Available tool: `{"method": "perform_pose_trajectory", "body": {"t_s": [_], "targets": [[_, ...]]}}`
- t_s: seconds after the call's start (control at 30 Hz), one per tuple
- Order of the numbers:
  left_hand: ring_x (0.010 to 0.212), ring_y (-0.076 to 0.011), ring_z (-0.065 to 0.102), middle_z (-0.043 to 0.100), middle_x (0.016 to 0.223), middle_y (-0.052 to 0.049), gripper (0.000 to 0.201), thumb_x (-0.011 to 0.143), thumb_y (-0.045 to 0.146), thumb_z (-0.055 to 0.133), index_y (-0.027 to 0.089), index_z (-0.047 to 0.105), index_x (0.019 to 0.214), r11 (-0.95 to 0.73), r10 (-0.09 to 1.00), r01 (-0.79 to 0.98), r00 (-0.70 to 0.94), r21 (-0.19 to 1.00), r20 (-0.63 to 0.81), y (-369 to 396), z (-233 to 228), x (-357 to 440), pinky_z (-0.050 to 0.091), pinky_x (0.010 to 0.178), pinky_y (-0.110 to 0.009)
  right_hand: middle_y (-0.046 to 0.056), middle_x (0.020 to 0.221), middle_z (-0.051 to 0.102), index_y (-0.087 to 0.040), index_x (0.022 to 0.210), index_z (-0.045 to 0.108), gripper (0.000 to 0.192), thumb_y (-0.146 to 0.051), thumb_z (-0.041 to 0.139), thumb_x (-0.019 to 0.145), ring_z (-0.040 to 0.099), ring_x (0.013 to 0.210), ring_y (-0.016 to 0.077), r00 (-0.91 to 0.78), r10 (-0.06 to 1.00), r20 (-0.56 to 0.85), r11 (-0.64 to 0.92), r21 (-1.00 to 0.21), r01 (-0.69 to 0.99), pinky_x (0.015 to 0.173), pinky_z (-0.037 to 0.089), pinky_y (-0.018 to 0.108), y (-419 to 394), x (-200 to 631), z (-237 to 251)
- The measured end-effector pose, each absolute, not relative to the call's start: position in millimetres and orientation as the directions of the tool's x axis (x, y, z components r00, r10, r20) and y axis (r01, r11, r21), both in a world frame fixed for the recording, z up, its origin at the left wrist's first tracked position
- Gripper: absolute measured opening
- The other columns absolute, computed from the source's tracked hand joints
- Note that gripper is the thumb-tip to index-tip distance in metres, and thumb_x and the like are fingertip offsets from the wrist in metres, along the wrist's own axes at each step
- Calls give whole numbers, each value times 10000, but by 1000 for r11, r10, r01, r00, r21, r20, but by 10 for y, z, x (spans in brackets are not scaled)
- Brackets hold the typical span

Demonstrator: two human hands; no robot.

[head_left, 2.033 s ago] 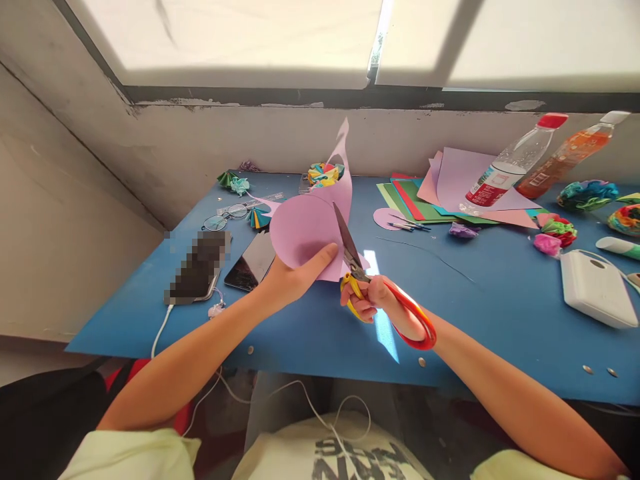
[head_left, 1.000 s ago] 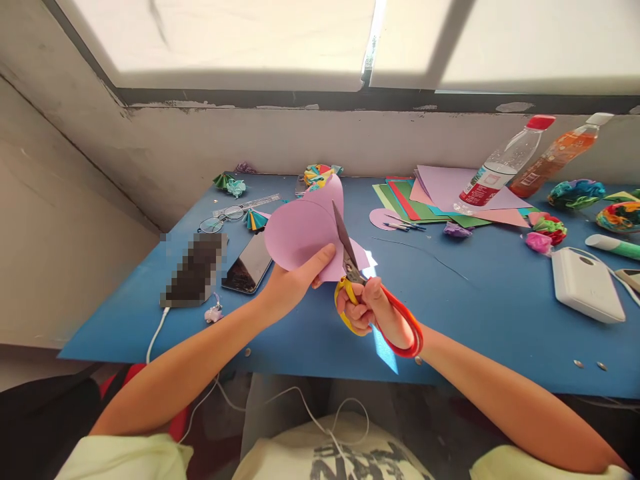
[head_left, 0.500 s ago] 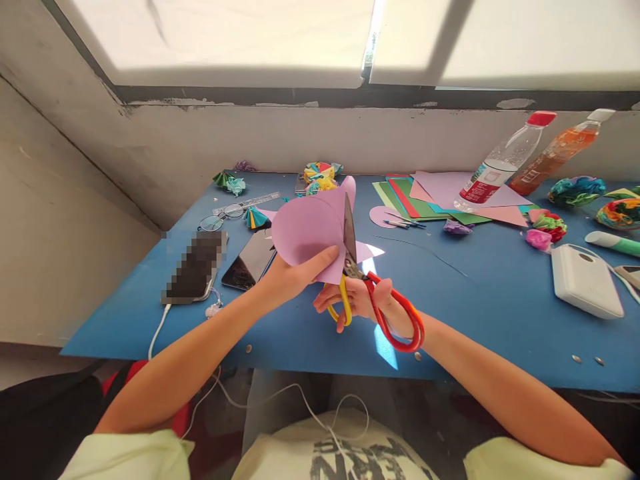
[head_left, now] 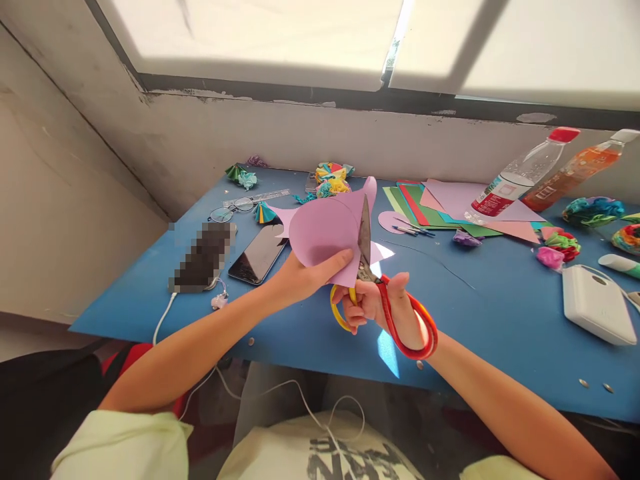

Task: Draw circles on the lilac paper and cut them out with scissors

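Observation:
My left hand point(head_left: 300, 279) pinches the lower edge of a lilac paper piece point(head_left: 325, 233) with a rounded outline, held up above the blue table point(head_left: 500, 313). My right hand point(head_left: 380, 303) grips scissors point(head_left: 373, 280) with one yellow and one red handle loop. The blades point up and away along the paper's right edge, with a curled lilac offcut strip point(head_left: 370, 190) rising beside the blade tip.
Two phones point(head_left: 257, 253) and glasses point(head_left: 230, 210) lie at the left. Coloured paper sheets point(head_left: 440, 203), two bottles point(head_left: 520, 177), paper flowers point(head_left: 560, 243) and a white box point(head_left: 597, 303) fill the right. Folded paper fans point(head_left: 330, 180) sit by the wall.
The scissor blades have swung from slanting left to nearly upright along the paper's edge. The long offcut strip that stood tall two seconds ago now curls low. The camera view has shifted slightly.

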State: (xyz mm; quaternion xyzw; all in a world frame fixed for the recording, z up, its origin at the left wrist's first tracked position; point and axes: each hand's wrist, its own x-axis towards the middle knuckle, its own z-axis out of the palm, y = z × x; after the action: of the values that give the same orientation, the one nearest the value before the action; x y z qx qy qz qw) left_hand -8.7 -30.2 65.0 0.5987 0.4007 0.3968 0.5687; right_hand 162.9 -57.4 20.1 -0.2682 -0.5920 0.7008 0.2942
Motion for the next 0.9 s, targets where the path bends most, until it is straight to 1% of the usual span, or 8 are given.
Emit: {"method": "perform_pose_trajectory", "body": {"t_s": [0.1, 0.27, 0.37, 0.47, 0.57, 0.73, 0.9], "targets": [[618, -167, 558, 488, 492, 3, 353, 759, 447, 705, 199, 547, 563, -7, 950, 3, 311, 1000, 6, -299, 610, -64, 462, 552, -268, -36, 680, 271, -172, 981, 537, 924, -941, 143, 653, 290, 560, 112, -680, 733, -15, -153, -978, -143, 597, 401, 330, -578, 1632, 161], [497, -126, 488, 490, 450, 5, 386, 815, 454, 641, 184, 535, 561, 38, 906, -49, 423, 998, -14, -318, 600, -39, 412, 505, -263, -30, 683, 271, -172, 956, 510, 890, -919, 109, 686, 289, 562, 115, -680, 733, -24, -148, -981, -125, 592, 404, 331, -586, 1639, 174], [510, -119, 469, 500, 461, 2, 378, 805, 447, 657, 182, 539, 563, 40, 917, -44, 399, 998, -19, -329, 609, -40, 403, 499, -250, -33, 682, 260, -170, 947, 489, 912, -914, 38, 673, 275, 562, 115, -681, 733, -7, -119, -986, -118, 580, 393, 336, -591, 1636, 186], [527, -121, 475, 479, 476, 12, 358, 777, 455, 684, 184, 556, 580, 48, 930, -40, 366, 998, -30, -331, 611, -44, 420, 508, -248, -35, 680, 244, -169, 972, 490, 927, -892, -15, 687, 267, 558, 119, -680, 733, 6, -86, -991, -101, 563, 367, 337, -599, 1632, 182], [567, -141, 521, 475, 498, 13, 330, 752, 457, 704, 187, 576, 611, 55, 937, -43, 348, 998, -37, -326, 610, -45, 444, 523, -256, -34, 686, 246, -165, 1013, 495, 917, -874, -7, 717, 272, 565, 124, -671, 741, 8, -76, -993, -96, 564, 360, 342, -610, 1632, 176], [613, -159, 566, 542, 551, -8, 307, 738, 453, 713, 183, 599, 647, 50, 938, -38, 345, 998, -33, -319, 610, -46, 463, 535, -261, -35, 688, 240, -179, 990, 498, 955, -898, -36, 659, 254, 560, 121, -659, 752, 3, -100, -988, -119, 563, 351, 343, -619, 1640, 140], [576, -146, 543, 529, 510, 4, 312, 784, 427, 676, 189, 580, 607, 38, 920, -36, 392, 999, -21, -322, 617, -56, 454, 543, -263, -34, 696, 238, -184, 967, 507, 874, -872, 23, 729, 253, 555, 113, -659, 752, 18, -107, -983, -149, 570, 338, 335, -612, 1658, 91]]}}
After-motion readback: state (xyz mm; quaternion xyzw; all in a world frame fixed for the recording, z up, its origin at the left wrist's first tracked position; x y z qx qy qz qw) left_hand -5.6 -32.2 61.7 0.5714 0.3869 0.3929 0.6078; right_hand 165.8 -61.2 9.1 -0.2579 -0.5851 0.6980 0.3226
